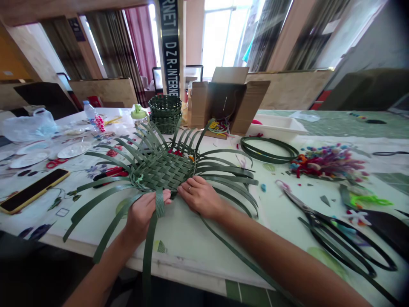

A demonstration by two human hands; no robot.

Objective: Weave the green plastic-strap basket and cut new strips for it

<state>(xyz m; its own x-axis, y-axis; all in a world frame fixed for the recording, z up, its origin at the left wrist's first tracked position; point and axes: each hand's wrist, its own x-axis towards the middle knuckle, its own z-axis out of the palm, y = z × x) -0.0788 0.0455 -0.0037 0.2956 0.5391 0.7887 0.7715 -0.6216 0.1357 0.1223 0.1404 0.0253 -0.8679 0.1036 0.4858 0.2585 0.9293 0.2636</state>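
A half-woven green basket (168, 168) lies on the table, its loose strips fanning outward all round. At its near edge my left hand (142, 211) is closed, with a green strip (160, 202) looped up by its fingers. My right hand (200, 196), wearing a ring, presses its fingers together on the basket's near rim, just right of the left hand. One long strip (230, 247) runs from under the right hand toward the lower right. Another strip (148, 256) hangs over the table's front edge. The right fingertips are partly hidden against the weave.
Large black-handled scissors (322, 230) lie at right, near a coil of green strip (270, 149) and colourful fuzzy stems (332, 160). A finished-looking green basket (165, 113) and an open cardboard box (223, 102) stand behind. A phone (33, 189) and red scissors (57, 163) lie left.
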